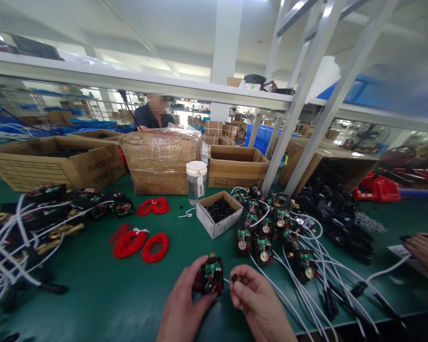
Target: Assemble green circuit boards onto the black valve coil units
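My left hand (188, 298) is closed around a black housing with a green circuit board (213, 271) in its open face. Just right of it, my right hand (251, 297) pinches a small black part (234, 278) between thumb and fingers. The two hands are a short gap apart, low over the green table. Beyond them stands a small white carton (217, 231) filled with little black parts (220, 209). To the right lies a group of similar housings with circuit boards (264, 249), with white cables trailing toward the table's front edge.
Red wire coils (156, 247) lie left of centre. More cabled units (53, 213) are heaped at far left, black parts (342, 218) at right. Cardboard boxes (160, 161) and a lidded plastic jar (196, 183) line the back. Another person's hand (426, 251) is at the right edge.
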Demonstrator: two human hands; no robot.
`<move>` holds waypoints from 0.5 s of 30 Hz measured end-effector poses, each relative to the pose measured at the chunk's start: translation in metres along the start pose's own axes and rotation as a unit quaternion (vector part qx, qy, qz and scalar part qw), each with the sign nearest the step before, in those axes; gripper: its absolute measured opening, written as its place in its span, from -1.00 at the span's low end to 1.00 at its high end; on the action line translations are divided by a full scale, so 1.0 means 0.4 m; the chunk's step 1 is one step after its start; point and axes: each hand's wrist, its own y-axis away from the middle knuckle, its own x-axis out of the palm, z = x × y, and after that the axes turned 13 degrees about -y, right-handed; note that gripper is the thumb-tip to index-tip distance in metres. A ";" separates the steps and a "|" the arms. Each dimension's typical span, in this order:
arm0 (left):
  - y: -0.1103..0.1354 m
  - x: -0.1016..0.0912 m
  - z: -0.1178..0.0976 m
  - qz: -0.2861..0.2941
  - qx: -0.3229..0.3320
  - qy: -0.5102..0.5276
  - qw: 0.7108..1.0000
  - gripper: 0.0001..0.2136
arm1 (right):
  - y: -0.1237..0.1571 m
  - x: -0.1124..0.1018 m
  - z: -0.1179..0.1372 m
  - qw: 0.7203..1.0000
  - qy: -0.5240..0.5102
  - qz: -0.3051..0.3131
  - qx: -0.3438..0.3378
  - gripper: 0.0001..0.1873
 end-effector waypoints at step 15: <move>0.007 0.001 -0.002 0.003 -0.006 0.012 1.000 -0.42 | 0.001 -0.016 -0.022 0.989 0.121 0.007 -0.084 -0.62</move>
